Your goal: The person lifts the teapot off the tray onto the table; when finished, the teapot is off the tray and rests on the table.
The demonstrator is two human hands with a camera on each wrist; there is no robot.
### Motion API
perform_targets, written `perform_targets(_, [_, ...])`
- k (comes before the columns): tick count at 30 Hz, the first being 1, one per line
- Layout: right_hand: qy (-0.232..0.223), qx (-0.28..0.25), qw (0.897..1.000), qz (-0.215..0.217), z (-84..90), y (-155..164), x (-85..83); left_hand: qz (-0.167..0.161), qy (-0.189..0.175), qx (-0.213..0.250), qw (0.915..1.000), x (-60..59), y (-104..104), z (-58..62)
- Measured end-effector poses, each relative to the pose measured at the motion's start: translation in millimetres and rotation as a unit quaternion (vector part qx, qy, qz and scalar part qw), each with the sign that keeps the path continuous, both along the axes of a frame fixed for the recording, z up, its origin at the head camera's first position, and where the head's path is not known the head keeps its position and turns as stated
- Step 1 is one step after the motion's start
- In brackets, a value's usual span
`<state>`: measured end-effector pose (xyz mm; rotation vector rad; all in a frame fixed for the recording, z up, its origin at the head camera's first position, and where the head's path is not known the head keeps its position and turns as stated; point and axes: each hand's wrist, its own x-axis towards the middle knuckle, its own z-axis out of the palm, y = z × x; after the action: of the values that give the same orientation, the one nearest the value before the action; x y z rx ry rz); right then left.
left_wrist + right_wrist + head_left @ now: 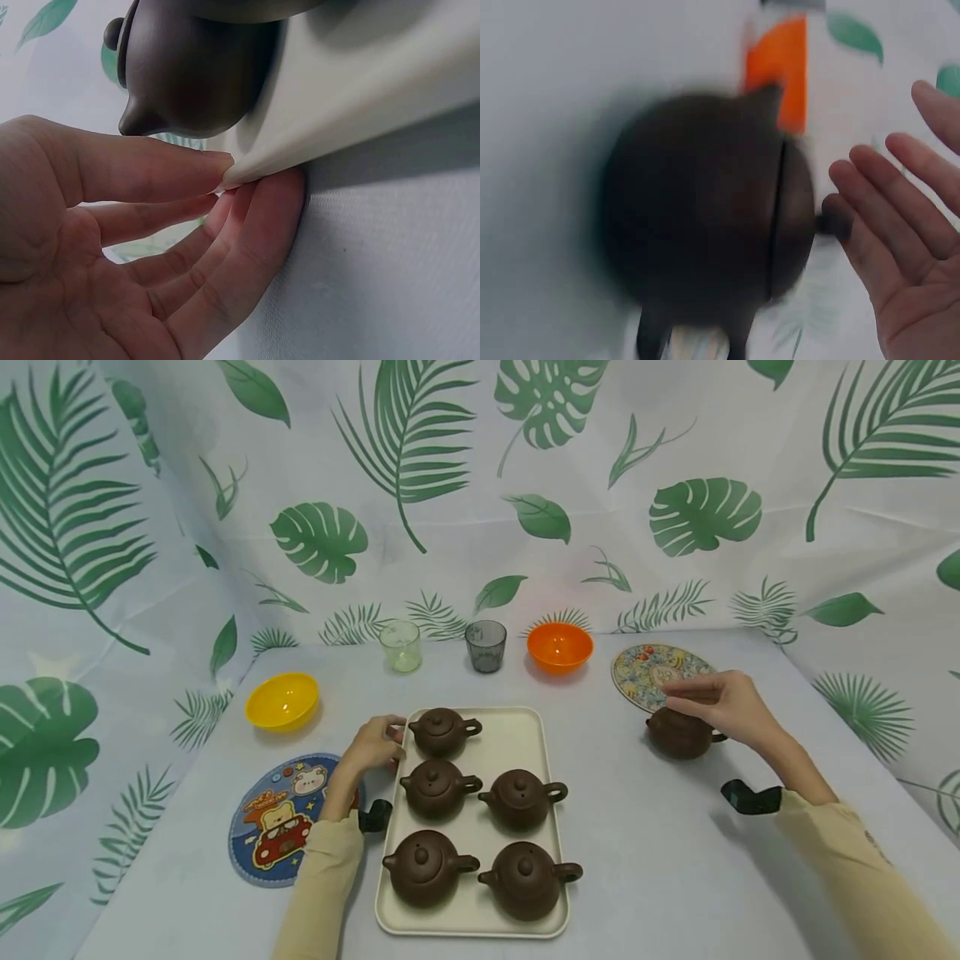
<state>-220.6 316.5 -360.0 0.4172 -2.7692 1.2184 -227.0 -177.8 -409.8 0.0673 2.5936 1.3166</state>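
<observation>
A cream tray carries several brown clay teapots, among them one at its far left corner and one at its near right. My left hand pinches the tray's left rim, thumb on top and fingers underneath, right below the corner teapot's spout. Another brown teapot stands on the table to the right of the tray. My right hand is just above it, fingers straight and spread beside the blurred pot, holding nothing.
Along the back stand a pale green glass, a grey glass and an orange bowl. A patterned plate lies behind the lone teapot. Left of the tray are a yellow bowl and a cartoon mat.
</observation>
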Motion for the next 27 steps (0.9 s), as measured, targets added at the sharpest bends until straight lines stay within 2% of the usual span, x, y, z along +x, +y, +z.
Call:
perform_targets(5, [-0.014, 0.014, 0.999, 0.033, 4.0, -46, -11.4, 0.002, -0.001, -0.003, 1.0, 0.7, 0, 0.3])
perform_targets(9, [-0.011, 0.029, 0.996, 0.081, 4.7, -83, -20.4, 0.006, -0.001, -0.002, 1.0, 1.2, 1, 0.7])
perform_targets(15, [0.003, 0.021, 0.987, 0.162, 3.8, -133, -31.6, 0.009, -0.005, 0.0, 0.9999, 1.9, 1, 0.7])
perform_targets(19, [-0.008, 0.006, 0.978, 0.207, 2.8, -159, -35.4, 0.012, -0.003, 0.0, 0.9999, 1.0, 1, 1.5])
perform_targets(27, [-0.028, 0.056, 0.971, 0.232, 3.5, -198, -42.7, 0.013, -0.002, 0.001, 0.9999, 2.1, 1, 2.0])
